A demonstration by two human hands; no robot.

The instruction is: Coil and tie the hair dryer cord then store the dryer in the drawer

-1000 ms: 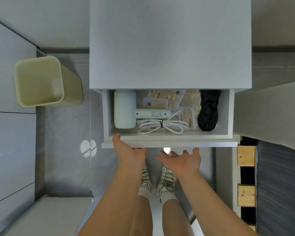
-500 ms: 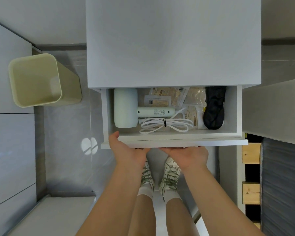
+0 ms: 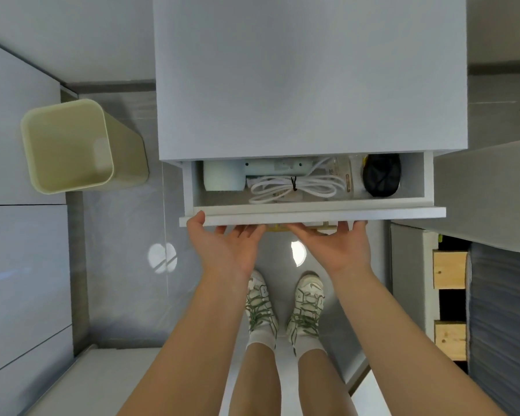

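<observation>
The pale mint hair dryer (image 3: 222, 177) lies in the left of the white drawer (image 3: 312, 214), partly under the cabinet top. Beside it lies its white cord (image 3: 294, 189), coiled and bound with a black tie. The drawer stands about a third open. My left hand (image 3: 225, 244) presses against the drawer front from below, thumb up on the front's left edge. My right hand (image 3: 333, 244) presses the front's underside near the middle, fingers straight and hidden beneath the panel.
A black pouch (image 3: 381, 175) and clear packets (image 3: 341, 175) share the drawer's right side. A pale green bin (image 3: 72, 145) stands on the grey floor to the left. The white cabinet top (image 3: 309, 76) overhangs the drawer. A bed frame with wooden slats (image 3: 449, 268) is at right.
Both hands reached the drawer front and pushed it inward. The drawer has slid from well open to about a third open, hiding the back of the dryer and the packets.
</observation>
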